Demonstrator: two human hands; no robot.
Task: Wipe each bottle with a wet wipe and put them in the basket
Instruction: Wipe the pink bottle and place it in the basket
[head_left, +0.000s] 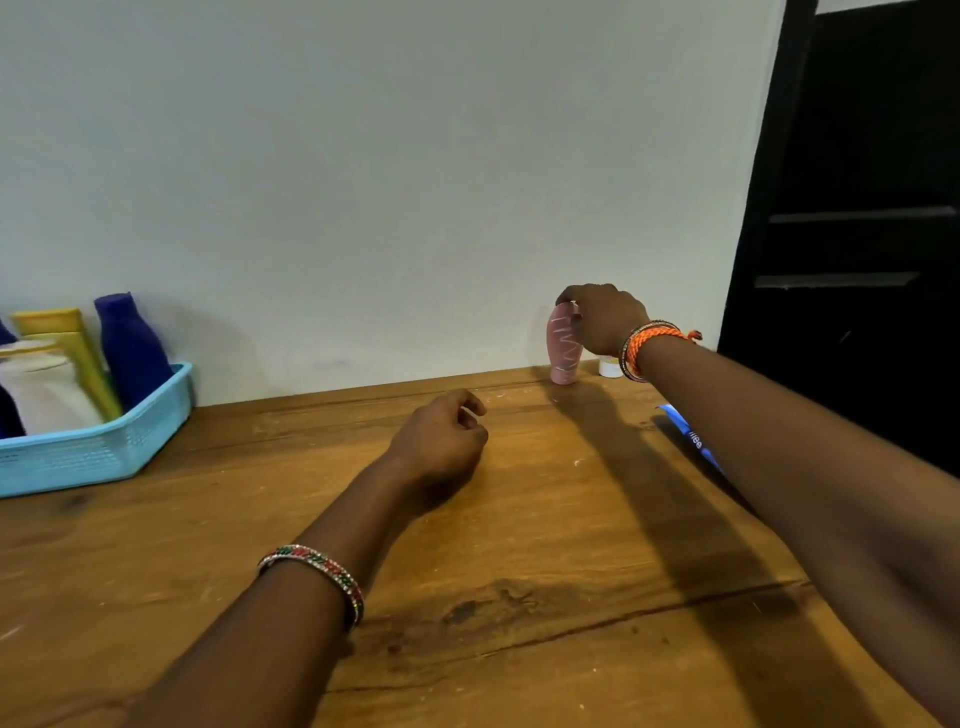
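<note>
Pink bottle (564, 345) standing upright, long axis vertical, at desk (519, 519) back edge against wall, right of frame centre. Right hand (605, 318) curling round its top, gripping. Left hand (441, 441) resting mid-desk, fingers loosely curled, holding nothing, well apart from bottle. Blue basket (98, 447) sitting far left, already holding several bottles.

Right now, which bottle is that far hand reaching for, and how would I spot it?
Follow the wooden table to its back edge by the white wall. Near the right end stands the pink bottle, upright, the right hand holding its top. It is taller than the small white jar beside it.
</note>
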